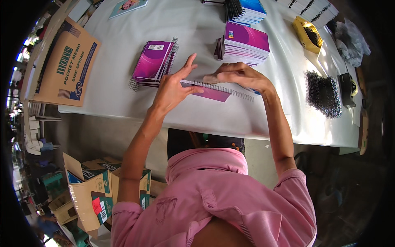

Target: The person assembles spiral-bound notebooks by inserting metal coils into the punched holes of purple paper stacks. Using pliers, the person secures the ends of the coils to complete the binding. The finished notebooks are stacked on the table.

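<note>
A purple notebook (214,94) lies near the table's front edge. A silvery wire spiral (224,88) runs along its upper edge, its free end sticking out past the right side. My left hand (175,88) grips the notebook's left end, thumb across the cover and forefinger raised. Over the spiral, my right hand (242,77) is closed with its fingers bent and pressed together; what they hold is hidden. Something bluish shows under that palm. Left of my left hand sits a pile of purple spiral notebooks (151,61), loose coil ends jutting out.
Beyond my right hand stands a stack of purple notebooks (247,39), with blue-covered ones (251,8) behind. At the right are a bundle of dark spirals (323,94), a yellow container (306,35) and a black device (347,90). A cardboard box (68,66) stands at the left.
</note>
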`<state>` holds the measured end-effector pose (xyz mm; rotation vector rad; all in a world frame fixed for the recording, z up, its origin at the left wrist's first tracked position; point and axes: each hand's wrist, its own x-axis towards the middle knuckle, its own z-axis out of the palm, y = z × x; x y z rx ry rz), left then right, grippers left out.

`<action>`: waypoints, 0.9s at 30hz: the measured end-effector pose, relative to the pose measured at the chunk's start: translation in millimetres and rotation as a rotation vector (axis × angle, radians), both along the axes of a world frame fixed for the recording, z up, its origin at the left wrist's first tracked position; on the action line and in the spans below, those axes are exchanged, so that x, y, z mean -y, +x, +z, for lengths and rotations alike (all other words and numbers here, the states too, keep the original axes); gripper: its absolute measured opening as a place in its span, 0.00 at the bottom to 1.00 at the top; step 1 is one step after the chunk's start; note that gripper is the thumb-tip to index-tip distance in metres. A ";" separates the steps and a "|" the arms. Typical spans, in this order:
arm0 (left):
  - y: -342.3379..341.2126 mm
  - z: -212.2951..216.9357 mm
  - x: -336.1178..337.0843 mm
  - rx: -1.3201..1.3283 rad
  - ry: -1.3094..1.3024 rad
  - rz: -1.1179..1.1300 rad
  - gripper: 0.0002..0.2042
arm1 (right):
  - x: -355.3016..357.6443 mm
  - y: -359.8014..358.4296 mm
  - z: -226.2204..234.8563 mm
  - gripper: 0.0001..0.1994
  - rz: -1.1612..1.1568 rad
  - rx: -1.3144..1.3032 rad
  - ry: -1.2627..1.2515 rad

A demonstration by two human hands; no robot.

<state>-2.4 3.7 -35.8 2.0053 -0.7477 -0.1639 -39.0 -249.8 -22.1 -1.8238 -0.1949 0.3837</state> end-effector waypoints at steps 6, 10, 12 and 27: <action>0.2 -15.9 -1.9 -0.053 -0.184 0.035 0.49 | -12.0 2.0 12.5 0.29 -0.027 0.022 -0.092; -1.1 -19.1 -5.0 -0.091 -0.224 0.028 0.50 | -8.3 5.5 0.1 0.30 -0.002 -0.102 0.324; 0.1 -19.4 -3.9 -0.106 -0.228 0.016 0.50 | -17.5 6.6 9.4 0.31 0.014 -0.023 -0.008; 1.1 -35.5 -5.8 -0.295 -0.379 -0.007 0.53 | -33.7 5.7 2.0 0.32 0.011 0.025 -0.092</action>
